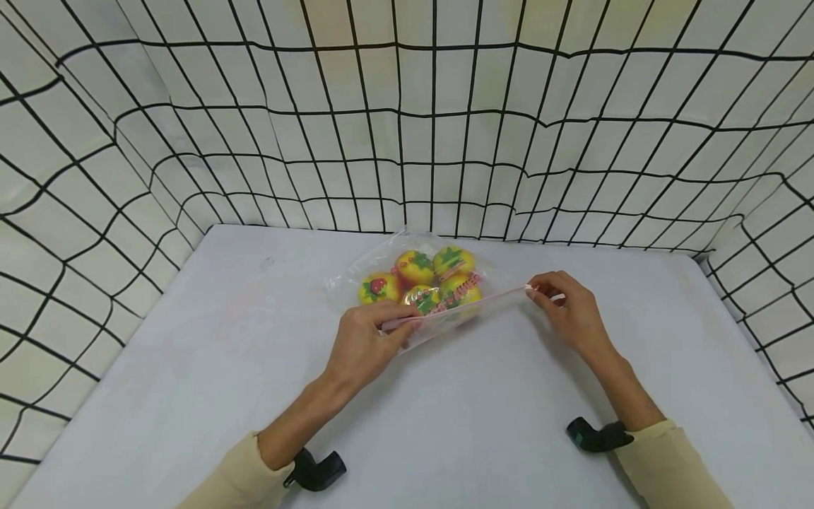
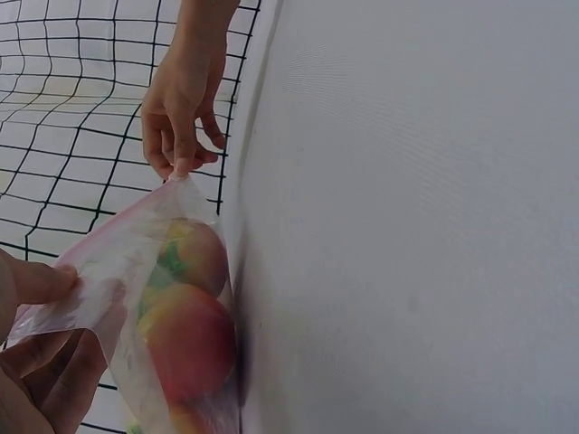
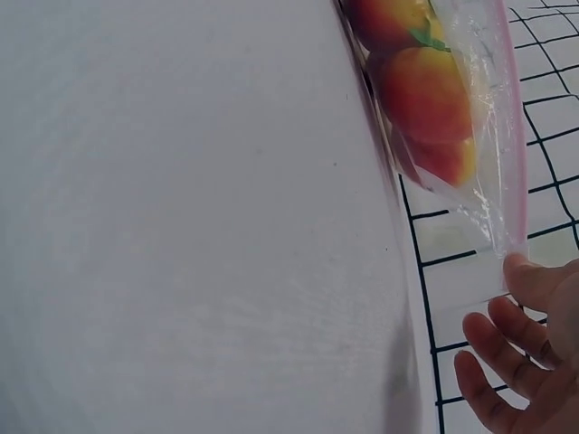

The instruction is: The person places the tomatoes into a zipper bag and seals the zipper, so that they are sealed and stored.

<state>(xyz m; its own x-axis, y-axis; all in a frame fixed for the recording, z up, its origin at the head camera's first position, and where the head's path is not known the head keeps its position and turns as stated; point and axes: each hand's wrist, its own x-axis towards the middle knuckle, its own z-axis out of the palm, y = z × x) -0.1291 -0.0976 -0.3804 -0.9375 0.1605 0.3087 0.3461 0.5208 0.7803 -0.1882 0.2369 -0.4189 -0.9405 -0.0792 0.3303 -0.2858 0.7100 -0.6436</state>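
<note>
A clear plastic zip bag (image 1: 439, 331) with a pink strip along its opening lies toward the back of the table. Inside are several round yellow-and-red balls (image 1: 379, 288) printed with green leaves and red fruit shapes. My left hand (image 1: 365, 343) pinches the left part of the strip between thumb and fingers. At the other end, my right hand (image 1: 569, 311) pinches the corner of the strip between thumb and forefinger. The strip stretches straight between both hands, raised at the near side of the balls. In the right wrist view, the other fingers of the right hand (image 3: 534, 344) are loosely bent.
A white table (image 1: 483, 424) lies under the bag. Black netting (image 1: 432, 113) over pale walls rises at the back and both sides. Black curved devices sit at the left wrist (image 1: 318, 472) and the right wrist (image 1: 598, 435), by beige sleeves.
</note>
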